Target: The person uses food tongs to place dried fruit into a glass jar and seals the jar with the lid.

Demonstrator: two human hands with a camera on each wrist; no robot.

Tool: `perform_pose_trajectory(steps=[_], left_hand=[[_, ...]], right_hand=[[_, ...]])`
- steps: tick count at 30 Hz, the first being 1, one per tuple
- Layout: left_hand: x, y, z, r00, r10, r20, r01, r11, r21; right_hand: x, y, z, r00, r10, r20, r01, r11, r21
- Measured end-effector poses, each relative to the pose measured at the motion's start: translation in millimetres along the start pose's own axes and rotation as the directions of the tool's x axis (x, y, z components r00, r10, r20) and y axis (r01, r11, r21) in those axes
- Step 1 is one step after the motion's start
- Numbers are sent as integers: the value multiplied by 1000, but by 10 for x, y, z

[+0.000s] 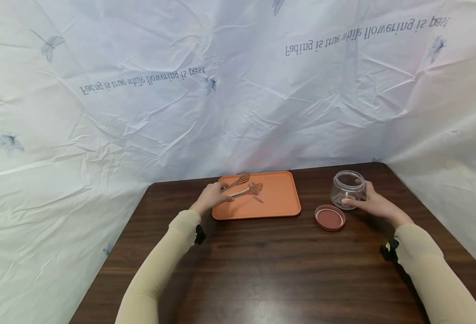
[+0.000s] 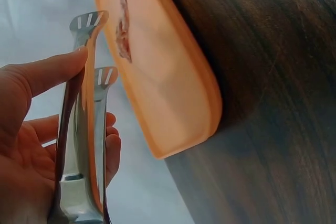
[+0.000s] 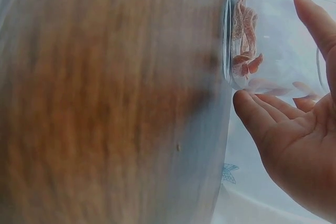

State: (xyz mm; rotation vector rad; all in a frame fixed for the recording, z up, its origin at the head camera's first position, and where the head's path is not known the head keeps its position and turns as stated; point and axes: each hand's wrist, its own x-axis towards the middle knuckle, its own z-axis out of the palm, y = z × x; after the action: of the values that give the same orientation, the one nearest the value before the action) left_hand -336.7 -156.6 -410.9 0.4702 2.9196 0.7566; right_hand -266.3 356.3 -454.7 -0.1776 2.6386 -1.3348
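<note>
In the head view my left hand [image 1: 212,198] holds metal tongs [image 2: 79,129] at the tray's left side. The tongs' two slotted ends stand apart, with nothing visible between them in the left wrist view. Below them, thin reddish-brown dried strips [image 2: 124,30] lie on the orange tray [image 1: 280,198]. Over on the right, my right hand [image 1: 377,209] grips a clear, lidless jar [image 1: 348,192], thumb on one side and fingers on the other. Similar strips [image 3: 247,35] rest on the jar's bottom. The jar stands upright on the table.
A reddish-brown round lid [image 1: 330,218] lies on the dark wooden table [image 1: 262,270], just in front of the jar. A white printed sheet [image 1: 238,112] hangs behind the table and along its sides.
</note>
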Motion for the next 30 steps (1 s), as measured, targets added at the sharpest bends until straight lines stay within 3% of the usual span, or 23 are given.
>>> perform_pose_trajectory(steps=[14, 30], left_hand=[[48, -44, 57, 996, -42, 81, 45, 998, -34], [67, -54, 68, 998, -27, 50, 28, 999, -24]], right_hand=[[22, 20, 0, 1000, 11, -10, -11, 1000, -26], [12, 7, -3, 1000, -8, -10, 8, 1000, -29]])
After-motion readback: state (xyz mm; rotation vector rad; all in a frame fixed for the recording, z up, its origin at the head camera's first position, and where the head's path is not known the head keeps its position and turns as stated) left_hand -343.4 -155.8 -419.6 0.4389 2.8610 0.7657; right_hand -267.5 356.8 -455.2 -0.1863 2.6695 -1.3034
